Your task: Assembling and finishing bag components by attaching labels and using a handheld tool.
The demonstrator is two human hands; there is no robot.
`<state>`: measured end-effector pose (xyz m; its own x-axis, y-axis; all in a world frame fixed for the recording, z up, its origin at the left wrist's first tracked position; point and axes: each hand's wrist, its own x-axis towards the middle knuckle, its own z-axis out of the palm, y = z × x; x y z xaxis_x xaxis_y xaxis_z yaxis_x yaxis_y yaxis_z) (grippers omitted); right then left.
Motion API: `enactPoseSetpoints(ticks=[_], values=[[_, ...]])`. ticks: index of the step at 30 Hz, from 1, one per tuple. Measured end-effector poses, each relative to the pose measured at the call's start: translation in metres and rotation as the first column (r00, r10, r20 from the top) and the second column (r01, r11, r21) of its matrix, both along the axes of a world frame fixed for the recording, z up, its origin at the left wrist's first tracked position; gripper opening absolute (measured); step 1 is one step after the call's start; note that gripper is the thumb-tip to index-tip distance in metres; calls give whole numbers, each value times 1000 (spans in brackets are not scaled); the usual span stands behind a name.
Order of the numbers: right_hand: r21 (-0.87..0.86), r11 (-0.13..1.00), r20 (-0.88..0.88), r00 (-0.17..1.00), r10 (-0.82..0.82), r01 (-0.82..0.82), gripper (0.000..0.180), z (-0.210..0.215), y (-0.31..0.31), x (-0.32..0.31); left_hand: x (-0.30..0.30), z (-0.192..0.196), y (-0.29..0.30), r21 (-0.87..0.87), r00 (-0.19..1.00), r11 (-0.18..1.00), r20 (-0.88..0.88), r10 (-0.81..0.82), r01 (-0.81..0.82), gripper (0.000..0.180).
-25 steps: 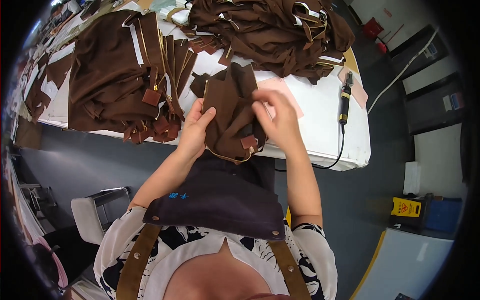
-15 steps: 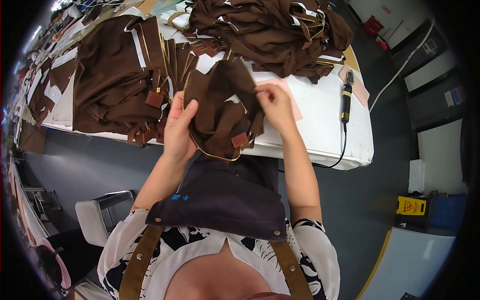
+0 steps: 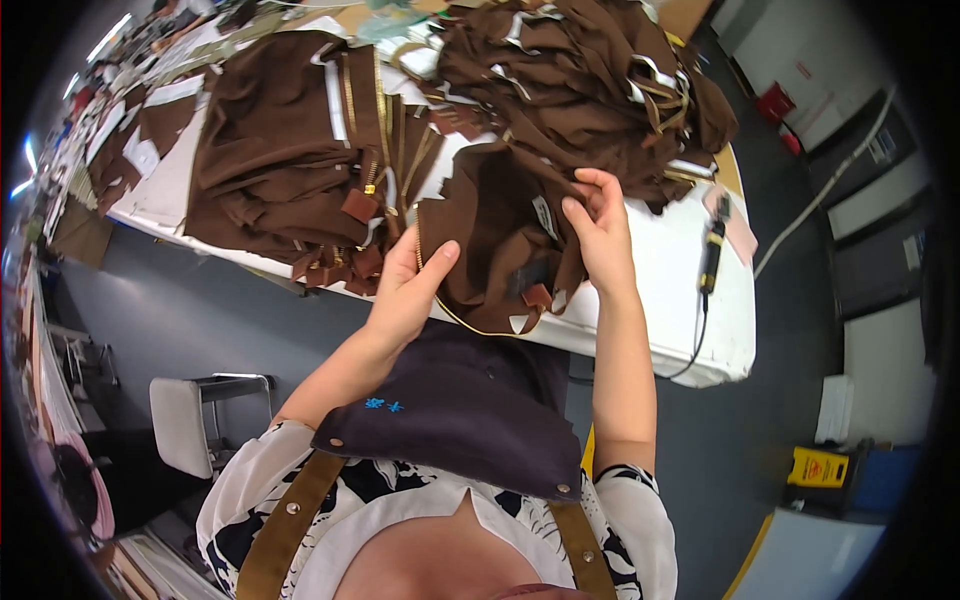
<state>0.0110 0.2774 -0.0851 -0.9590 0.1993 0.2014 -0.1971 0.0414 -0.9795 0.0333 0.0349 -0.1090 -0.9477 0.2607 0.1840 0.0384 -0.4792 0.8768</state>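
A brown cloth piece (image 3: 480, 205) with a gold zipper (image 3: 462, 325) along its left and lower edge is held up in front of me at the table's front edge. My left hand (image 3: 412, 285) grips the zippered left edge, thumb on top. My right hand (image 3: 605, 235) pinches the upper right edge between thumb and fingers. Spread between both hands, the piece shows a small white label (image 3: 543, 215) and a reddish-brown tab (image 3: 537, 296) low on its right.
Brown zippered pieces with tabs lie in a stack (image 3: 270, 140) to the left. A loose brown heap (image 3: 590, 80) lies behind. On the white table (image 3: 690, 330) to the right rests a corded black handheld tool (image 3: 712, 255). A grey chair (image 3: 180, 425) stands at left.
The whole view has shifted, so the table appears farther right. My right hand has changed its hold on the edge, and the cloth's inside with the white label shows more openly.
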Motion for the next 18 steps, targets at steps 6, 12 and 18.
enactPoseSetpoints(ticks=[6,12,18], values=[[-472,857,-23,975,221,-205,59,19,-22,24,-31,91,2,-54,918,980,-364,158,-191,36],[-112,982,132,982,-136,151,69,-51,-23,43,-67,84,41,-831,777,253,-554,-300,-495,99],[827,397,-369,917,-148,397,41,-59,-27,56,-69,22,59,-809,720,98,-564,-404,-580,88]])
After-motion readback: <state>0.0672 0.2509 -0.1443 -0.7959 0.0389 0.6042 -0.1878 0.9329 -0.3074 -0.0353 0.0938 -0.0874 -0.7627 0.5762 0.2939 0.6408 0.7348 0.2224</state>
